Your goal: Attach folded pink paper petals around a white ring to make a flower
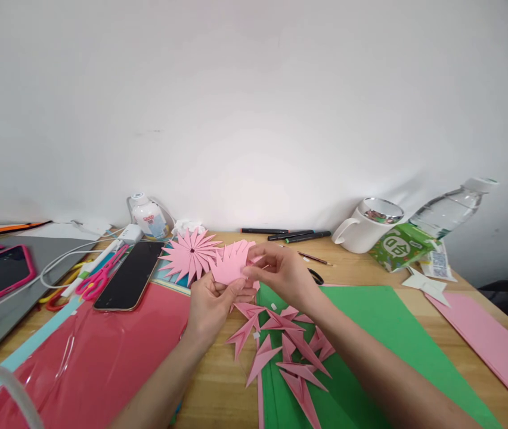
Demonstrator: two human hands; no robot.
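Between my two hands is a fan of joined pink folded-paper pieces (231, 267), its pointed tips facing up and away. My left hand (213, 301) grips its lower edge, thumb in front and fingers behind. My right hand (281, 271) pinches its right side; part of the paper is hidden behind those fingers. Just beyond my left hand lies a finished-looking pink paper star wheel (192, 251) with many points. Below my hands, several loose pink folded pieces (299, 345) are scattered over green paper (370, 333).
Left are a red sheet pack (115, 357), a black phone (131, 277), pink scissors (102, 277), a cable and a white bottle (149, 217). Along the wall lie markers (301, 236). Right stand a white mug (365, 229), a green packet (401, 245), a tilted water bottle (453, 208) and pink paper (495, 345).
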